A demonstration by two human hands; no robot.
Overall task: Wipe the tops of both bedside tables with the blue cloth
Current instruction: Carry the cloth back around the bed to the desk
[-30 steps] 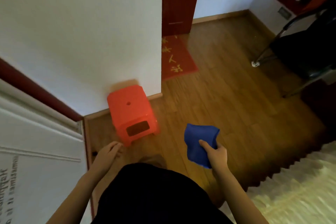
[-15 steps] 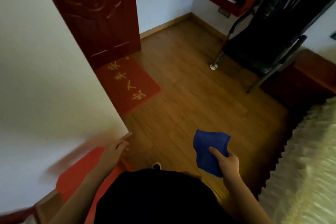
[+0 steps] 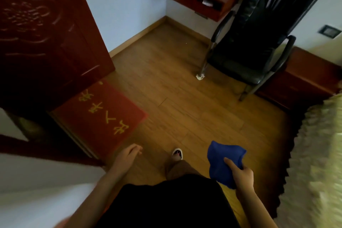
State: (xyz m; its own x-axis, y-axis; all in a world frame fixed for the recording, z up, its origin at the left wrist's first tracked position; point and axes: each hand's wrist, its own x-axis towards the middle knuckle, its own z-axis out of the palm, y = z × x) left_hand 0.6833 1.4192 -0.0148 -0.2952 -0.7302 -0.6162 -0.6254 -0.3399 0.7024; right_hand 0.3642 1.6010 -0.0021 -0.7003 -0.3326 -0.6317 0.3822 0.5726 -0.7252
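Bedside table point(image 3: 305, 77) now nearer, blue cloth point(image 3: 221, 159) still gripped by right hand point(image 3: 240, 177)

You wear a black top point(image 3: 166, 205); your trouser leg point(image 3: 177, 169) is brown; your shoe point(image 3: 178, 153) is pale-rimmed, darker and striped within.

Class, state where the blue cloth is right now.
Head view, lower right: the right hand grips the blue cloth above the wooden floor, between the shoe and the bed.

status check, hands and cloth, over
Right hand grips cloth. Left hand free. Table ahead right by bed, not reached; chair stands partly in front.
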